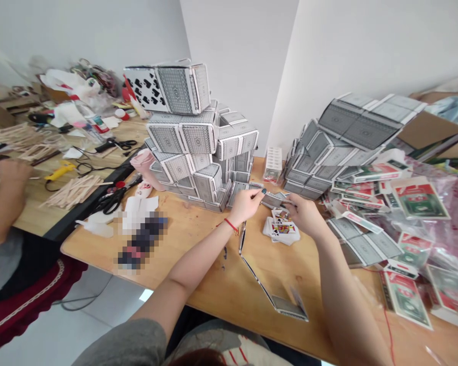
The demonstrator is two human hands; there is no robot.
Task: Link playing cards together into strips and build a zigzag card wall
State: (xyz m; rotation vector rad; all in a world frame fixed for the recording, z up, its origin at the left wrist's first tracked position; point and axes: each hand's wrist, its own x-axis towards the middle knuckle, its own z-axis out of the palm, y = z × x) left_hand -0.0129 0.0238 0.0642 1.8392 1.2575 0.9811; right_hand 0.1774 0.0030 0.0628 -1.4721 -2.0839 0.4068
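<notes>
My left hand [246, 204] pinches a grey-backed playing card [272, 201] between thumb and fingers. At the card's other end my right hand [305, 216] has its thumb and fingers closed on it. Below my left hand, a bent strip of joined cards [260, 282] stands on edge and runs toward me; whether it connects to the held card is hidden. A loose pile of playing cards [284, 232], face up, lies just under my right hand. Beyond my hands rises a tall stack of boxy card blocks [198, 137].
A second card-block stack [328, 147] stands back right, near a white-and-red box [273, 163]. Card boxes [418, 198] crowd the right side. At left are black scissors [112, 201], wooden sticks [72, 191], a yellow glue gun [61, 170] and another person's hand [11, 175].
</notes>
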